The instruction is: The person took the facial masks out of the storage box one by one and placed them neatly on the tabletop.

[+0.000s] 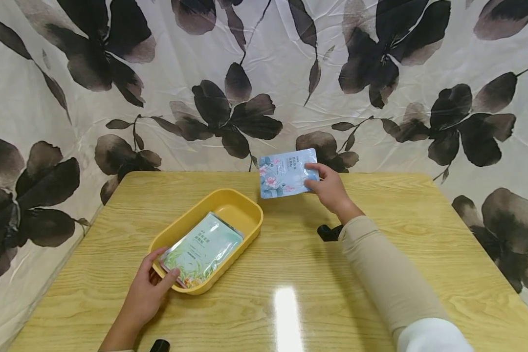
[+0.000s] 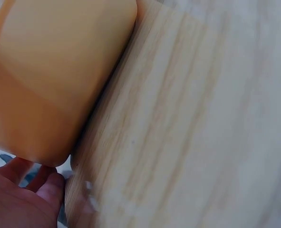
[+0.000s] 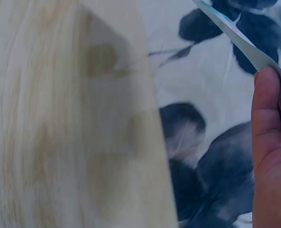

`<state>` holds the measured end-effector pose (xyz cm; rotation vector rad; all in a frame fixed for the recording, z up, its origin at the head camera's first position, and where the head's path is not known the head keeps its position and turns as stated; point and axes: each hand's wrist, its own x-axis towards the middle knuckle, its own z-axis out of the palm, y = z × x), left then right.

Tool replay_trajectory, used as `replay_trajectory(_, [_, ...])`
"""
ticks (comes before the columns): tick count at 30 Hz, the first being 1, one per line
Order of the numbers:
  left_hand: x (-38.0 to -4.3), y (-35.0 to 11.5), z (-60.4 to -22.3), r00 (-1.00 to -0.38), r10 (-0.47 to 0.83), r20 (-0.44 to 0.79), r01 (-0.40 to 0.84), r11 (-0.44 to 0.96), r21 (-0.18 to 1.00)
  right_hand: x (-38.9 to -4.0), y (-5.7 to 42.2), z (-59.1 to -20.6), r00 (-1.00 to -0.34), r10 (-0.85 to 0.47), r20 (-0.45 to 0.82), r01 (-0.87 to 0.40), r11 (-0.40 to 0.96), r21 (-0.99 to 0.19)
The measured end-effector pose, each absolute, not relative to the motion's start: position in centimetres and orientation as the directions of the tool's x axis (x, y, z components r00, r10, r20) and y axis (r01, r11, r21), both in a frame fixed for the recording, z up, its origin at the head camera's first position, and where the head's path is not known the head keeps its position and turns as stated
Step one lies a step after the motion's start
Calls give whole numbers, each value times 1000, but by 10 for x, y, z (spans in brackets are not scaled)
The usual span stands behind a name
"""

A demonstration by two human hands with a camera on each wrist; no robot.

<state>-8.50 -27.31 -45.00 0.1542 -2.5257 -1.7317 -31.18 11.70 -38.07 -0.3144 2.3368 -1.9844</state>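
Observation:
A flat light-blue packet (image 1: 283, 173) with pink flowers is held up above the table's back edge. My right hand (image 1: 332, 190) pinches it at its right edge between thumb and fingers. In the right wrist view the packet (image 3: 245, 45) shows nearly edge-on, with the thumb against its pale side. A yellow plastic basket (image 1: 242, 210) sits at a slant on the table, left of centre. Inside lie stacked packets, a pale-green one (image 1: 204, 244) with a leafy print on top. My left hand (image 1: 143, 296) grips the basket's near left end, thumb over the rim.
The wood-grain table (image 1: 317, 293) carries a bright light reflection near its front. Behind it hangs a white cloth (image 1: 299, 112) with dark flowers. A small black device (image 1: 328, 233) shows beside the right wrist, and another black piece (image 1: 160, 345) near the left forearm.

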Motion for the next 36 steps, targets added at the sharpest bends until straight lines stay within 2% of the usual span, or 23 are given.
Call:
replay_trajectory(8, [-84, -273, -449, -993, -120, 4, -35, 322, 946, -329, 124, -399, -989, -145, 1, -22, 147, -989])
replay_trajectory(18, [-84, -272, -448, -992, -122, -7, -46, 324, 945, -340, 125, -421, -991, -123, -60, 31, 231, -973])
replay_trajectory(24, [-84, -271, -449, -993, -119, -9, -45, 298, 954, -344, 125, -427, -987, -119, -105, 77, 220, -973])
replay_trajectory(36, [-85, -271, -451, -992, -122, 16, -21, 298, 954, -355, 124, -434, -984, -130, -122, 76, 311, -947])
